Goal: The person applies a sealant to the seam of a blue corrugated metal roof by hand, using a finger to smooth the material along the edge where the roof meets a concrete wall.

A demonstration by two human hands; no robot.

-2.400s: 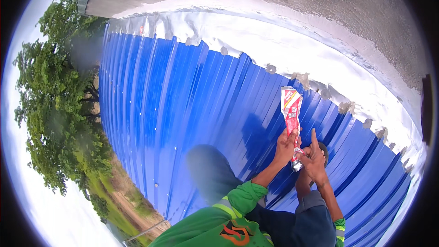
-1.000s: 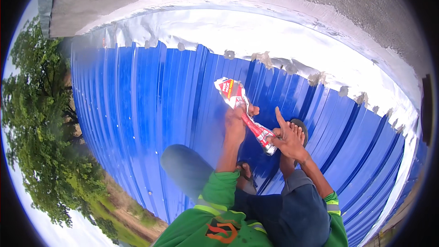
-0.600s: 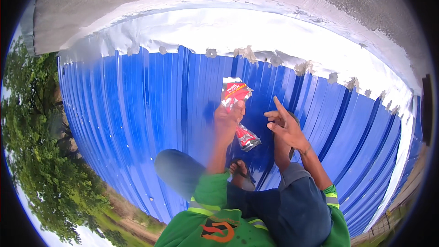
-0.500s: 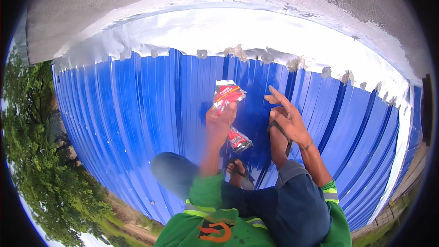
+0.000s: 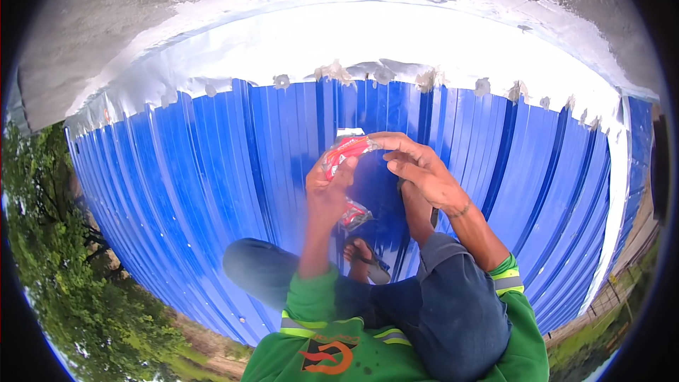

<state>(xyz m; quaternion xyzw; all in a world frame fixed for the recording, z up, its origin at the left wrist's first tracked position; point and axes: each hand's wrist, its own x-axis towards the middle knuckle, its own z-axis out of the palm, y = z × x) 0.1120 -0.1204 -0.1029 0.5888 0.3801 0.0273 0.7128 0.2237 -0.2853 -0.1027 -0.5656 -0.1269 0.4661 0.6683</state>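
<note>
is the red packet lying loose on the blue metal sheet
No, the left hand is wrapped around the middle of the red packet.

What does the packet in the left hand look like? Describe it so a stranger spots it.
Start at the blue ribbed sheeting below the white strip. Over it, the left hand grips the bent packet, which shows above and below that hand. Its red and silver colouring stands out from the blue sheeting.
</note>
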